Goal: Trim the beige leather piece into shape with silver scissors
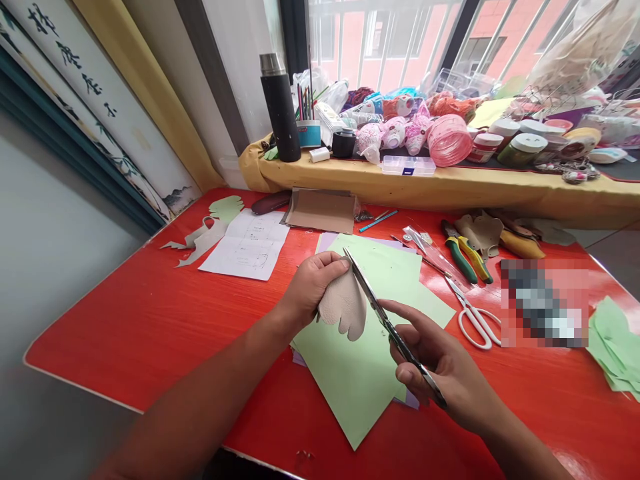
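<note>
Between thumb and fingers, my left hand [315,283] pinches a pale beige piece with a scalloped lower edge [345,308]; it looks like leather. My right hand [437,360] grips a pair of dark-handled scissors [385,320], its fingers around the handles. The scissor blades point up and to the left, along the right edge of the beige piece near my left thumb. Whether the blades touch it I cannot tell. Below both hands lie light green sheets of paper [360,407], with purple paper partly showing underneath.
White-handled scissors [477,323] and green-yellow pliers [467,257] lie on the red table [150,333] to the right, near green paper cutouts [615,347]. At the left are a written sheet [247,243] and beige scraps [203,239]. A black thermos [281,113] stands on the crowded windowsill.
</note>
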`<state>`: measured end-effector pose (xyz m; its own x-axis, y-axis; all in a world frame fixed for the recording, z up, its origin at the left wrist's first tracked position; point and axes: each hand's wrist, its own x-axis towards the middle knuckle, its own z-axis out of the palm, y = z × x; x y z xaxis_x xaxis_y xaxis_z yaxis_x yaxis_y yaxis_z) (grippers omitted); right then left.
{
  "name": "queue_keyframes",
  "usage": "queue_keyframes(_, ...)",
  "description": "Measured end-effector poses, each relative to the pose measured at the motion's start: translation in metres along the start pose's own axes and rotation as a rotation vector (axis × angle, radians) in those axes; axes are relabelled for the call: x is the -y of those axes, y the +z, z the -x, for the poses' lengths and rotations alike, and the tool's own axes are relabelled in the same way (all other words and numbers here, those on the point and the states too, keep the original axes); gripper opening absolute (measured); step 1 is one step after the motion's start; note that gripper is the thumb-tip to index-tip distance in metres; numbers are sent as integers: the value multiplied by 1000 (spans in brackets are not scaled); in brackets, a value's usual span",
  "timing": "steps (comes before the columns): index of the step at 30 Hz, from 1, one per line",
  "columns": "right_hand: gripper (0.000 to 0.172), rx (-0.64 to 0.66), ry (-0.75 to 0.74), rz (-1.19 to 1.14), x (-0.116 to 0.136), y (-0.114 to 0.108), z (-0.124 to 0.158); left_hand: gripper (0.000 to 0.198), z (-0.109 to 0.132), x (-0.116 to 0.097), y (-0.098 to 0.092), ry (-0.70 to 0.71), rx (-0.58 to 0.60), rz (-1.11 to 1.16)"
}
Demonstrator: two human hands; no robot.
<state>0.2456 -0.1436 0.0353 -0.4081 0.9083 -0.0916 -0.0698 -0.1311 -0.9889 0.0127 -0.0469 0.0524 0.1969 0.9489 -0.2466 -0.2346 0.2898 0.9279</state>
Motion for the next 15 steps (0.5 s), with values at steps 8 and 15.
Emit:
queue_keyframes(8,80,-9,27,78,-1,0,-1,37,1,-2,3,1,-17,-8)
queue_keyframes(15,76,-25,9,109,-2,2,-2,37,1,-1,4,0,-32,-18)
